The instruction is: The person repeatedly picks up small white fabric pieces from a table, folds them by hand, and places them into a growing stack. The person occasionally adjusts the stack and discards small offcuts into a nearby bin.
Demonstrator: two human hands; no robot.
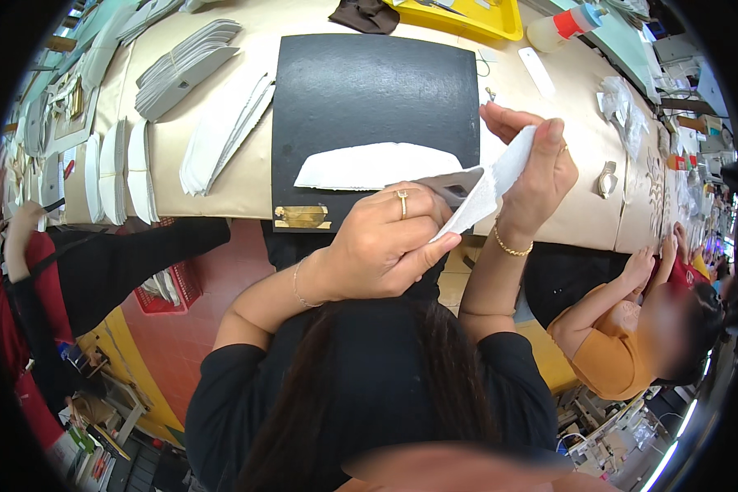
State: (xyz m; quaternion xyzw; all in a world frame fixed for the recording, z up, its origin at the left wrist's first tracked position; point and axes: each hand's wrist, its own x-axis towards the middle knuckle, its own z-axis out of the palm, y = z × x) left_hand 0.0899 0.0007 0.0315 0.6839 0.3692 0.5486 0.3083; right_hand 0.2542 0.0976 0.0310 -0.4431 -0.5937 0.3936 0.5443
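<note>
My left hand (394, 238) pinches the lower end of a flat, curved piece (480, 201), white on one face and grey on another, that has a small dark cut-out. At its upper end, my right hand (543, 174) has the thumb against one edge and the fingers stretched behind, so the piece stands tilted between both hands. Beneath and beyond my hands, a similar white piece (369, 164) lies flat on a black board (377, 90). A strip of brownish tape (302, 216) marks the board's near left corner.
To the left are a fanned white stack (225, 135), a banded grey stack (187, 70) and several upright white bundles (113, 172). A yellow tray (492, 18), a bottle (562, 29), a white strip (537, 72) and a watch (607, 179) sit right. People work on both sides.
</note>
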